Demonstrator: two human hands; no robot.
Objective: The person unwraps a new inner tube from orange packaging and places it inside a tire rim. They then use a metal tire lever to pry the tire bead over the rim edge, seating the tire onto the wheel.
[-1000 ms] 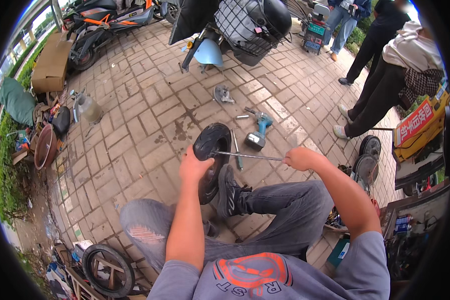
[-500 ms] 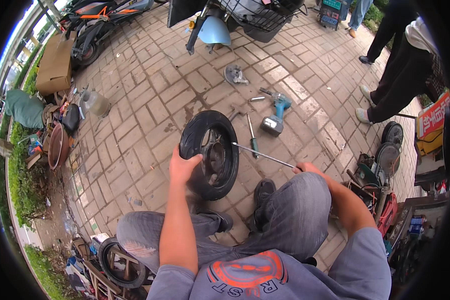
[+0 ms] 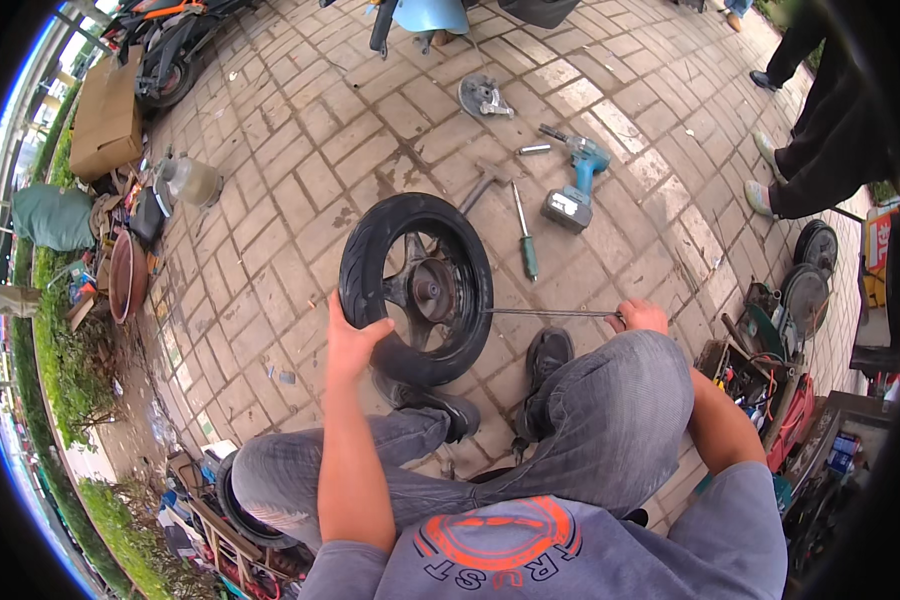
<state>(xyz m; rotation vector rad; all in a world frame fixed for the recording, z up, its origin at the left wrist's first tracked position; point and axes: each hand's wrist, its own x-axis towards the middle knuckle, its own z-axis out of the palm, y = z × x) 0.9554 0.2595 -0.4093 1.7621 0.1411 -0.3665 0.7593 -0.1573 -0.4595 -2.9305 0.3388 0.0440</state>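
A scooter wheel with a black tire [image 3: 362,262] stands tilted on the paving in front of me, its dark hub [image 3: 430,288] facing up toward me. My left hand [image 3: 358,335] grips the tire's near left side, thumb over the sidewall. In my closed right hand [image 3: 638,317], beside my right knee, is the end of a tire lever [image 3: 555,313], a long slim metal bar. The lever lies nearly level, and its far end meets the tire's right edge; whether the tip is under the bead I cannot tell.
Beyond the wheel lie a hammer [image 3: 482,185], a green-handled screwdriver [image 3: 526,240], a teal cordless impact wrench [image 3: 582,180], a metal socket [image 3: 535,150] and a brake plate [image 3: 483,96]. Toolboxes [image 3: 735,375] stand at right. A person's legs [image 3: 820,150] are at far right.
The wheel has turned to face me more fully. The lever has swung from slanting across the rim to nearly level, its tip now at the tire's right edge. My view has shifted.
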